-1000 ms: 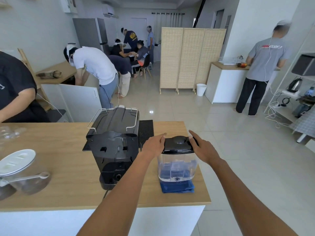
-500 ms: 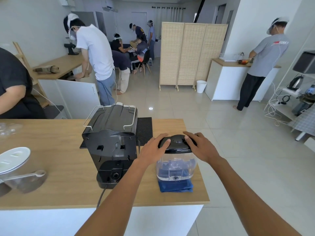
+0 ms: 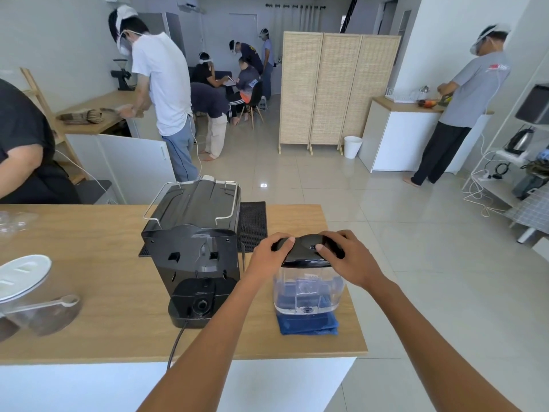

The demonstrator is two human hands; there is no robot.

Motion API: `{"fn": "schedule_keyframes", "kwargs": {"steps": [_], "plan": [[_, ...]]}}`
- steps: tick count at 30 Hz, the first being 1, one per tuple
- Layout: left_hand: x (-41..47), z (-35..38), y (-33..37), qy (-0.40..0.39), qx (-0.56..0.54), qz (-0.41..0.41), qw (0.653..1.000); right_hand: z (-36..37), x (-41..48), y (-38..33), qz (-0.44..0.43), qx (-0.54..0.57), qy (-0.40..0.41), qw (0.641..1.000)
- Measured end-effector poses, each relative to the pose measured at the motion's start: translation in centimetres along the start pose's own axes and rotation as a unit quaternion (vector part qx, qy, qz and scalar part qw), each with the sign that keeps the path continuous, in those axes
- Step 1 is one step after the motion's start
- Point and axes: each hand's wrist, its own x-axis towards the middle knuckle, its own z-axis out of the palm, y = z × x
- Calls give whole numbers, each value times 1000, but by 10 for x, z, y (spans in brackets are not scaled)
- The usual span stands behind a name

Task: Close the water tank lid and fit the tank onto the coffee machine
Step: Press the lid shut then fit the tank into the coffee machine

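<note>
1. Left hand (image 3: pixel 269 255) palm-down on left edge of black lid (image 3: pixel 307 251), fingers curled over the rim, thumb tip on lid top. Pressing, not gripping around anything.
2. Right hand (image 3: pixel 347 258) palm-down on right side of lid, fingers spread flat across it, thumb tip on lid centre. Flat contact, no closed grasp.
3. Lid sits level on clear water tank (image 3: pixel 309 291), directly under both hands; looks seated, can't tell if latched.
4. Tank upright, standing on folded blue cloth (image 3: pixel 307 325) below the hands, near right end of wooden counter (image 3: pixel 98 292).
5. Water in tank: can't tell level, blue cloth shows through.
6. Coffee machine (image 3: pixel 193 242) just left of left hand, back side facing the wearer, apart from tank, small gap between. Tank not mounted.
7. Black cord (image 3: pixel 176 343) runs from machine base toward counter's near edge, left of left forearm.
8. Black rubber mat (image 3: pixel 252 224) beyond left hand, behind machine.
9. Far left of hands: clear jar with white lid (image 3: pixel 23 275), plastic scoop (image 3: pixel 50 304) resting against it.
</note>
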Motion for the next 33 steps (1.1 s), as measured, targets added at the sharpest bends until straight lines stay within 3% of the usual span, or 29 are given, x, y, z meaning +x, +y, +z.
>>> {"fn": "schedule_keyframes", "kwargs": {"steps": [6,16,25,33], "plan": [[-10,0,9,-1,36,3,999,-7,16,-13,-3,55,-4,998],[-25,0,-1,-2,171,66,983,12,4,2,-19,-6,30,999],[-31,-5,-21,-39,146,99,984,11,-15,47,-38,143,-24,989],[-42,3,-27,-17,114,95,989,22,-23,48,-38,188,27,981]]}}
